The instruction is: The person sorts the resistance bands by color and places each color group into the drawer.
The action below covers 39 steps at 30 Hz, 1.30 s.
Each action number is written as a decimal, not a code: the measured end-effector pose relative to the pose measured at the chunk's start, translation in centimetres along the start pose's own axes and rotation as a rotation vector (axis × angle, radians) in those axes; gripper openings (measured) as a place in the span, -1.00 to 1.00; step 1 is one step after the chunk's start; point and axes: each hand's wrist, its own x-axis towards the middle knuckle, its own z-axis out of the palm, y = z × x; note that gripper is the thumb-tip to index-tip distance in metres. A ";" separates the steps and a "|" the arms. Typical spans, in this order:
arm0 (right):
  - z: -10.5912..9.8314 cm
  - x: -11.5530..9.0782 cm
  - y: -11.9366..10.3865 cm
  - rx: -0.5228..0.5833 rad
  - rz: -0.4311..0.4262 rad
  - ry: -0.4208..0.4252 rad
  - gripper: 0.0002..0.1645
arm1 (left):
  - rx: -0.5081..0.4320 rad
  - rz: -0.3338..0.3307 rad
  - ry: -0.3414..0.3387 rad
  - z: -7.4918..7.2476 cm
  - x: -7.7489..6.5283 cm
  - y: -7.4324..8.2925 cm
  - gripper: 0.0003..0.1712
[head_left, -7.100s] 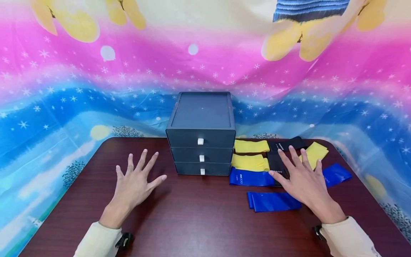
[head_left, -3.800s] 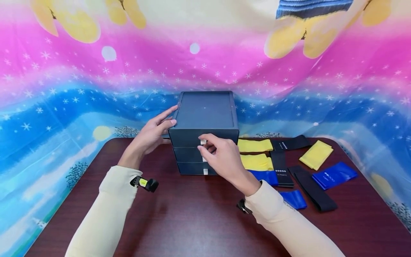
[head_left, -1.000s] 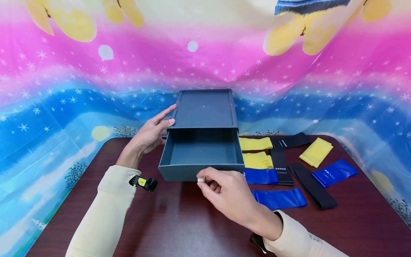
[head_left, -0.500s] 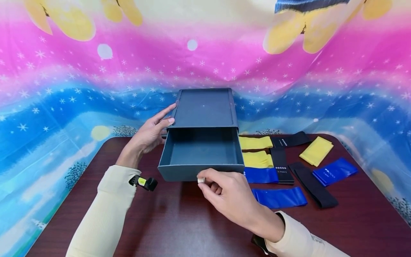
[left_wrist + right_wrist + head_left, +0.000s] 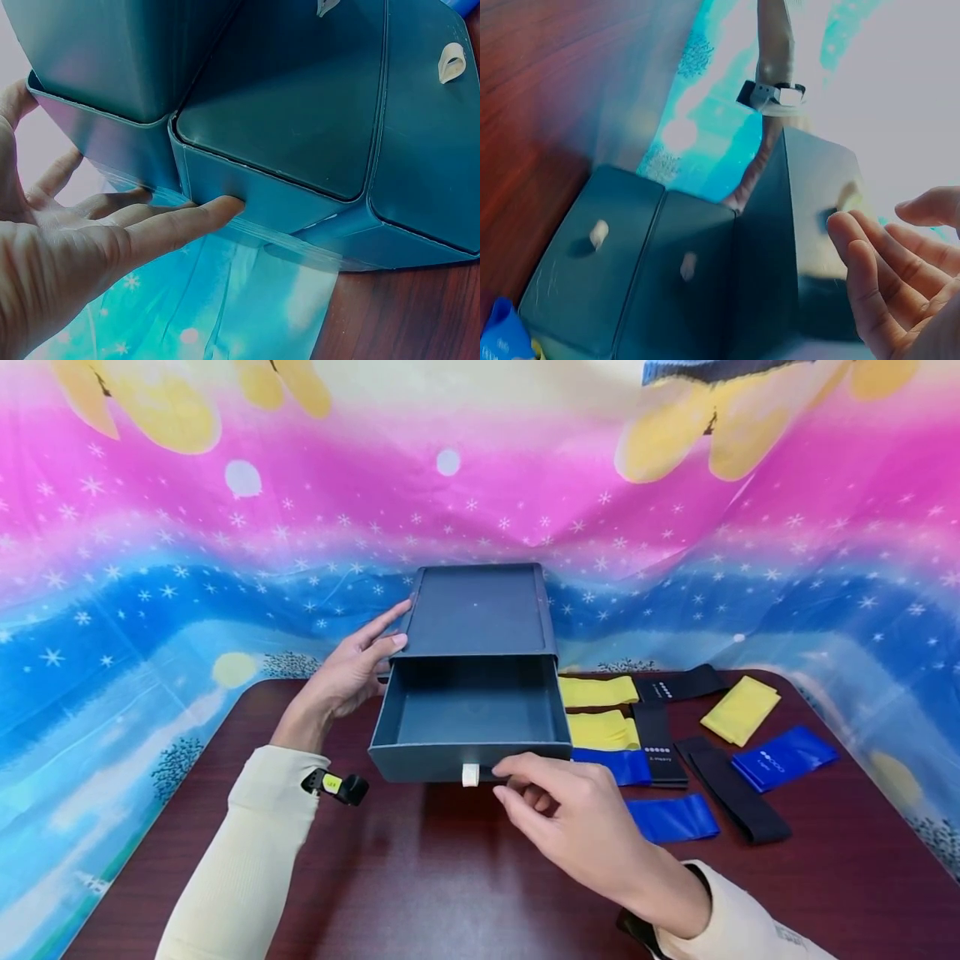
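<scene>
A dark grey drawer unit (image 5: 480,610) stands at the back of the table. Its top drawer (image 5: 420,765) is pulled out and looks bare inside. My left hand (image 5: 347,675) lies against the unit's left side; in the left wrist view its fingers (image 5: 187,225) stretch along the wall. Just right of the white pull tab (image 5: 470,774) on the drawer front is my right hand (image 5: 588,802), holding nothing. Its fingers are loosely bent, apart from the tab. The right wrist view shows the lower two drawers (image 5: 577,270) pushed in, each with its own tab.
Right of the unit lie flat exercise bands: yellow bands (image 5: 600,692), black bands (image 5: 735,797) and blue bands (image 5: 783,758), several in all. A patterned cloth (image 5: 300,527) hangs behind the dark red table (image 5: 420,893).
My hands moved from spread over the table to the unit. The right hand pinched the top tab, drew the drawer out, then let go and shifted right. The left hand stays on the side.
</scene>
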 end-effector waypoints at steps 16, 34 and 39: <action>-5.5 -3.3 4.3 -0.159 0.030 0.160 -0.55 | 0.016 -0.001 0.001 0.1 0.1 0.2 -0.31; -8.2 -7.3 11.6 -0.413 0.218 -0.026 -0.60 | -0.016 -0.012 0.001 0.2 0.1 0.1 -0.32; -9.0 -8.4 13.4 -0.457 0.292 -0.144 -0.54 | -0.013 -0.013 0.002 0.0 0.0 0.1 -0.32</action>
